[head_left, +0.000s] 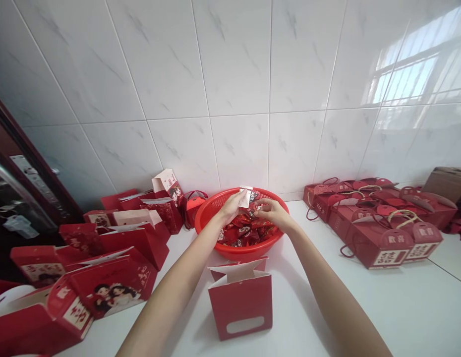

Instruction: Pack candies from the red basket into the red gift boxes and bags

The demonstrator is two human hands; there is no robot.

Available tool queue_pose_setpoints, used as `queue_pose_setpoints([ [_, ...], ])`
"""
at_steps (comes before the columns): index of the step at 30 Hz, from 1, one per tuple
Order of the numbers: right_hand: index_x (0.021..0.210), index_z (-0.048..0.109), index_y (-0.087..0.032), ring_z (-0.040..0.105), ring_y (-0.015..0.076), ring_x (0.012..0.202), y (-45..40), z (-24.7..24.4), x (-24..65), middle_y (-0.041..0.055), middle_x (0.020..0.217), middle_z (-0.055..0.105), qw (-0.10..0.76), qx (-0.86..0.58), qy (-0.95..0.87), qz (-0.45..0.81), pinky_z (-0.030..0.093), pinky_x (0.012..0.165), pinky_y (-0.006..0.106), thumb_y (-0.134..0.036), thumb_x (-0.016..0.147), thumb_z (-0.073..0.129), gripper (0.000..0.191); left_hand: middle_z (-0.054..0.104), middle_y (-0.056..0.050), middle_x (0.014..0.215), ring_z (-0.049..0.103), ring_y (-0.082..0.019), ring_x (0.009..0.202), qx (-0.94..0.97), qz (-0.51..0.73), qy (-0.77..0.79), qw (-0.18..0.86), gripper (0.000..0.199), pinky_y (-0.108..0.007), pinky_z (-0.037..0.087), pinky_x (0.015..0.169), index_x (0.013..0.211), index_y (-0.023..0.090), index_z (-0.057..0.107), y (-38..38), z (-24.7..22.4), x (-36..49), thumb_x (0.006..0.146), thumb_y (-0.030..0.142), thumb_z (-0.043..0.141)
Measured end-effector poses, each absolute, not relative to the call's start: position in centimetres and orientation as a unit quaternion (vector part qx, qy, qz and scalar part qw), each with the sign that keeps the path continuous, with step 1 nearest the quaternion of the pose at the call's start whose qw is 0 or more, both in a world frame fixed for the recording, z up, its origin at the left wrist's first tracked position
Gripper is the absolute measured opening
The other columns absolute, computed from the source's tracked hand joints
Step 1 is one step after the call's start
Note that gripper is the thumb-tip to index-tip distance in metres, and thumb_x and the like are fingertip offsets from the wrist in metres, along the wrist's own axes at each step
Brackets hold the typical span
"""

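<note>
A red plastic basket (pixel 204 218) holds many red-wrapped packets (pixel 249 230) and stands against the wall. Over its left part, my left hand (pixel 232 206) is closed on a small white packet (pixel 246 197). My right hand (pixel 272 212) is over the right part of the basket, its fingers pinched together beside the packets; what they grip is too small to make out. Nearer to me, between my forearms, an open red paper box (pixel 241 305) stands upright on the white table (pixel 290 317).
Several open red boxes (pixel 115 287) stand on the left. Closed red boxes with cord handles (pixel 368 233) are grouped on the right, with a brown box (pixel 448 183) behind them. A tiled wall (pixel 238 148) rises behind the basket.
</note>
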State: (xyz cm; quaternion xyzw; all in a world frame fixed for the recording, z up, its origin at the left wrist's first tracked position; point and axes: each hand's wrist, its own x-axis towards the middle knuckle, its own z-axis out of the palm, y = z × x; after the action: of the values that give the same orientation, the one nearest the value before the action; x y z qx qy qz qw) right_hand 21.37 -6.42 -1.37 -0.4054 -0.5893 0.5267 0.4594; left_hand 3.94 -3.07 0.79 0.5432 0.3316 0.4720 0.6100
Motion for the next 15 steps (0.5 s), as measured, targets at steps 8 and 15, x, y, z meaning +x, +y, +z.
queue_pose_setpoints([
  [8,0.074,0.067,-0.018,0.067,0.0173,0.069,-6.14,-1.23,21.23,0.0007,0.073,0.070,0.526,-0.403,-0.566,0.489,0.053,0.063,0.028,-0.027,0.063,0.073,0.015,0.060,0.000,0.063,0.054,-0.013,0.056,0.511,0.490,0.354,0.612,0.013,-0.025,0.046,0.056,0.070,0.017,0.058,-3.06,1.64,3.92,0.073,0.029,0.063],
  [15,0.068,0.055,-0.021,0.064,0.0160,0.074,-5.89,-1.44,21.10,-0.0024,0.073,0.065,0.573,-0.392,-0.523,0.494,0.054,0.066,0.028,-0.030,0.059,0.073,0.022,0.066,-0.001,0.075,0.061,-0.014,0.067,0.552,0.487,0.339,0.586,0.021,-0.024,0.048,0.063,0.081,0.017,0.063,-3.00,1.10,3.56,0.061,0.019,0.065],
])
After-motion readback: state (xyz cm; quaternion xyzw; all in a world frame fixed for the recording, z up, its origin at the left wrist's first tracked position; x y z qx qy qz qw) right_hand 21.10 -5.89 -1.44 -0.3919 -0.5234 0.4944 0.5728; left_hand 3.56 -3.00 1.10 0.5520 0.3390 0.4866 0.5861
